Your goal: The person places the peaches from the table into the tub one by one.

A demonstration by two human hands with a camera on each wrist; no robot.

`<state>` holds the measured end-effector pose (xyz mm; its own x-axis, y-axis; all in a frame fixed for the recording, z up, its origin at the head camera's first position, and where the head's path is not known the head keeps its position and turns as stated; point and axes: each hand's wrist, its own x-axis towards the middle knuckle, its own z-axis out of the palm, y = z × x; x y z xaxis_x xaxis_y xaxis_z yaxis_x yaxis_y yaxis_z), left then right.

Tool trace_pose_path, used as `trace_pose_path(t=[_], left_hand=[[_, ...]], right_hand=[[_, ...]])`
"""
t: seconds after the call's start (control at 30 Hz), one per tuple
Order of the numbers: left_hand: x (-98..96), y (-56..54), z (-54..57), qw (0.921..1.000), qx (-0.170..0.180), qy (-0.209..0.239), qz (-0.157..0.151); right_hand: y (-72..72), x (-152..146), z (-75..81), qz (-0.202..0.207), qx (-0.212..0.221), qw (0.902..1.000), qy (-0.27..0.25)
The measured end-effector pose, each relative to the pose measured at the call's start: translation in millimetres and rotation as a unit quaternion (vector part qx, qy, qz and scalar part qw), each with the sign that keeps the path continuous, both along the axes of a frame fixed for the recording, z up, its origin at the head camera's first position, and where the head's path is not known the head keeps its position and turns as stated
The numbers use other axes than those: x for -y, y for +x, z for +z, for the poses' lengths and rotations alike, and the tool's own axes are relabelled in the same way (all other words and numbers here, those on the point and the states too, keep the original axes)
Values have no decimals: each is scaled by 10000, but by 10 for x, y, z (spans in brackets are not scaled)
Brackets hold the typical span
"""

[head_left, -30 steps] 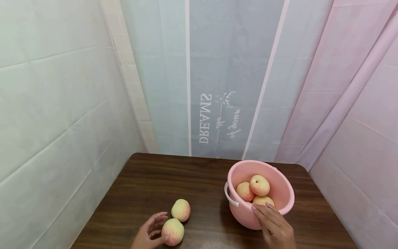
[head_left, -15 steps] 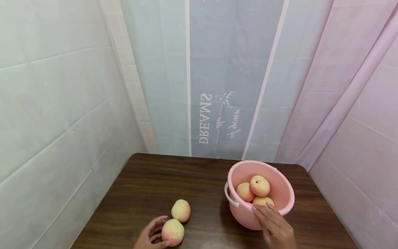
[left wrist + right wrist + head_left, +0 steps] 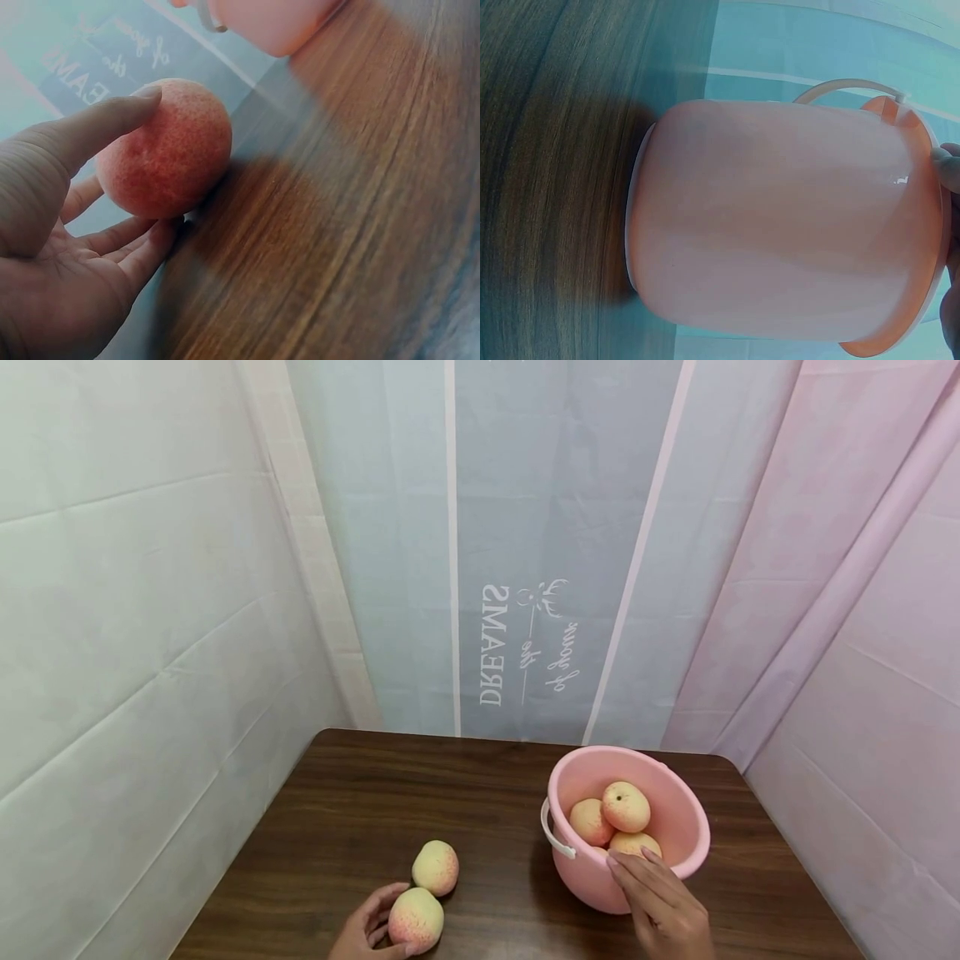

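Observation:
Low in the head view, my left hand (image 3: 365, 931) grips a yellow peach with a red blush (image 3: 416, 920). The left wrist view has the thumb across the peach (image 3: 180, 154) and the fingers curled at its far side, with the peach on or close to the wood. A second peach (image 3: 436, 867) lies just behind, touching or nearly touching it. On the right, my right hand (image 3: 663, 906) holds the near rim of a pink bucket (image 3: 592, 887). In the right wrist view the thumb (image 3: 948, 169) lies on that rim. Several peaches (image 3: 626, 807) are inside the bucket, some partly hidden.
The dark wooden table (image 3: 360, 793) carries the bucket and the loose peaches. A white handle (image 3: 557, 831) hangs at the bucket's left side. Behind the table hangs a blue-grey curtain (image 3: 555, 527) with mirrored lettering, and pale sheets (image 3: 150, 610) close off the sides.
My left hand has moved slightly right and closed in around the nearer peach. The right hand and bucket have kept their place.

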<state>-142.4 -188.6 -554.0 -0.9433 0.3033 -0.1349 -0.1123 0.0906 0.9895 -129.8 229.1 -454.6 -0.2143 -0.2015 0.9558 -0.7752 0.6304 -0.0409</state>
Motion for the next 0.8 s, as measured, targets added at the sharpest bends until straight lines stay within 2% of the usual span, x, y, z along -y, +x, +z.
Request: trace_pose_path(t=[0.2,0.4,0.63,0.8], left_hand=[[-14,-17,6,9999,64,-75,-82],[-26,-21,-24,9999,-26,92,-56],[35,-34,-44,9999,74,114,-6],[83,-52,-12,9999,-77,-26,93]], right_hand=[[-1,22,37,39,-80,10000,6],[11,23,44,32,-33,10000,8],[24,59,120,27,-96,9999,15],[28,73,161,54,-169,9998,2]])
